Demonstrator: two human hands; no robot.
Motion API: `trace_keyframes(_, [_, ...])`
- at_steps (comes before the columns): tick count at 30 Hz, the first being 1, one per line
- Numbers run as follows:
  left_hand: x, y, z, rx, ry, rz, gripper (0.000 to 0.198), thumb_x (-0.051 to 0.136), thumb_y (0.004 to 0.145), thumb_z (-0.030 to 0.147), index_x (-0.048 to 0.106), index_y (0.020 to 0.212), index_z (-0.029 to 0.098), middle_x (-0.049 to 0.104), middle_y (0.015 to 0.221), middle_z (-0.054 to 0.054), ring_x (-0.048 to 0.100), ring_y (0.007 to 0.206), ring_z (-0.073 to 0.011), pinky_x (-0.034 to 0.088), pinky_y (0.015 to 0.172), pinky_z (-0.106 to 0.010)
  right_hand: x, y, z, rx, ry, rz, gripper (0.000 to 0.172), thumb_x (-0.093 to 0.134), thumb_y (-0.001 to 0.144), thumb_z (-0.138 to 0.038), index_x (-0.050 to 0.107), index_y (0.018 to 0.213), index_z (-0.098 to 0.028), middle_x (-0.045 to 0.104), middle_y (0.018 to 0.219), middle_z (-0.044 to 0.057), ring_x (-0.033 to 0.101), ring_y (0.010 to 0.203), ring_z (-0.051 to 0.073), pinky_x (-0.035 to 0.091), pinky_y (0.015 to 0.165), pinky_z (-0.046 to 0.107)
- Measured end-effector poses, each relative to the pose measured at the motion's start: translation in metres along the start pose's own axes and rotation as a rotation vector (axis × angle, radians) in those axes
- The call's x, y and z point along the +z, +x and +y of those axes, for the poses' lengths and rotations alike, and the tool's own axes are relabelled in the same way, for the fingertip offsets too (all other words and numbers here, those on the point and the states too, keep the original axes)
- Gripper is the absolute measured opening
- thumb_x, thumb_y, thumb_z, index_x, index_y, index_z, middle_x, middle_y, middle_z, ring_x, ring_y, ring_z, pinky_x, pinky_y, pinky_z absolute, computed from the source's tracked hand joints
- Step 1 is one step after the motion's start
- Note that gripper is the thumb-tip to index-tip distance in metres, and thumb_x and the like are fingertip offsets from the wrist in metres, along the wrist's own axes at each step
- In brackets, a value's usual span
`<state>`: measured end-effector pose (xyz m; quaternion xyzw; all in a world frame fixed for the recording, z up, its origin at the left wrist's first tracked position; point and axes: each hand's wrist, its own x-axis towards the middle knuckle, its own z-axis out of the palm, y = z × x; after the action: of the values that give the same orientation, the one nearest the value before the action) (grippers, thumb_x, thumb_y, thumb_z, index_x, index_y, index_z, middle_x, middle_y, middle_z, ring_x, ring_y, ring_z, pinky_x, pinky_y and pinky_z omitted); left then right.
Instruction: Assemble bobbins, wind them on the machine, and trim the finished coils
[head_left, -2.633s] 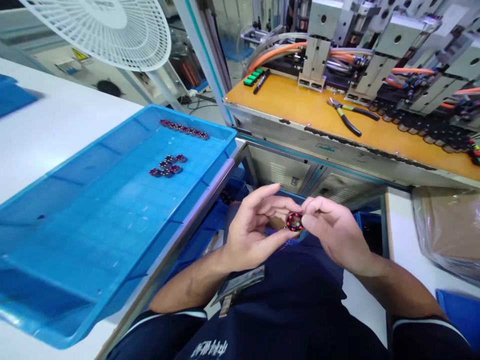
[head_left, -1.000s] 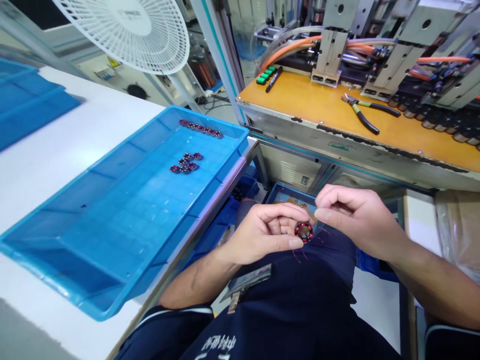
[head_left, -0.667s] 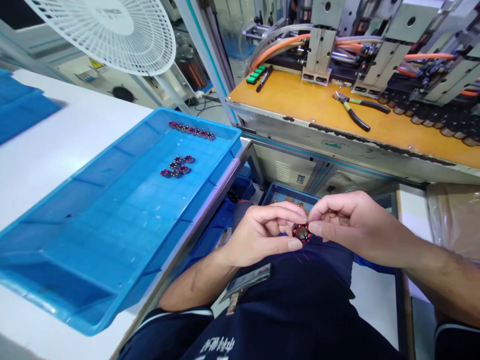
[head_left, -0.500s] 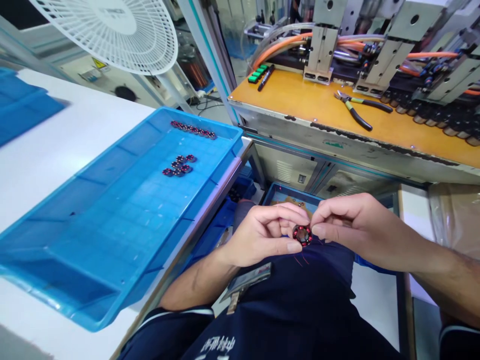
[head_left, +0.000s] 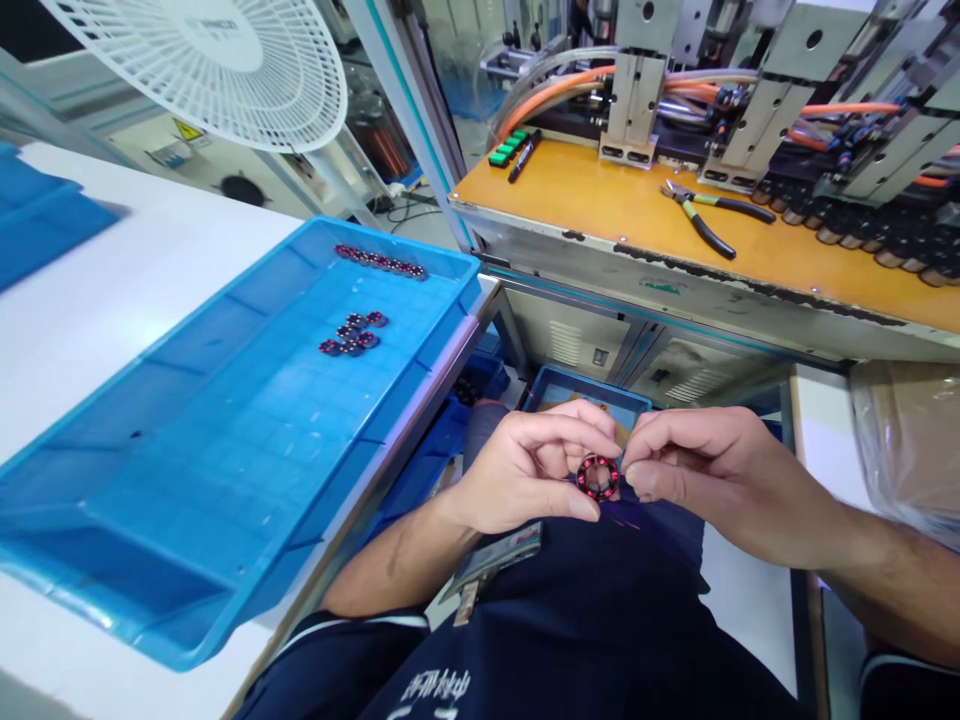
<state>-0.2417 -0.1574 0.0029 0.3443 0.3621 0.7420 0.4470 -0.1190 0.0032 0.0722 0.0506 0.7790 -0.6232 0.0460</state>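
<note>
Between the thumb and fingers of my left hand (head_left: 525, 468) is a small dark ring with red windings (head_left: 598, 478), its open centre facing me. My right hand (head_left: 705, 480) is pinched at the ring's right edge; whatever thin thing its fingertips hold is too small to make out. Fine reddish wires hang below the ring. On the left, a blue tray (head_left: 225, 400) holds a row of similar rings (head_left: 380, 262) along its far wall and a loose cluster of several more (head_left: 352, 334) nearer its middle.
A white fan (head_left: 217, 60) stands behind the tray. Pliers (head_left: 701, 215), a black pen (head_left: 524, 156) and green blocks (head_left: 508, 148) lie on the orange machine bench (head_left: 585, 200). A smaller blue tray (head_left: 551, 380) sits low beyond my hands. Plastic-wrapped cardboard (head_left: 907, 440) is at the right.
The ring has turned to face me more squarely and sits slightly further left. My right hand's fingers have curled in a little more. The whole view has shifted slightly.
</note>
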Motion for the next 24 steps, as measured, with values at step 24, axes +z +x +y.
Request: trace_keyframes(24, [0.0, -0.001, -0.001, -0.207, -0.34, -0.085, 0.03, 0.088, 0.065, 0.017, 0.074, 0.091, 0.013, 0.064, 0.094, -0.003, 0.071, 0.07, -0.0114, 0.059, 0.065, -0.019, -0.011, 0.012, 0.01, -0.854, -0.672, 0.043, 0.01, 0.066, 0.09, -0.015, 0.066, 0.099, -0.019, 0.073, 0.091, 0.006, 0.064, 0.08, 0.014, 0.053, 0.073, 0.027])
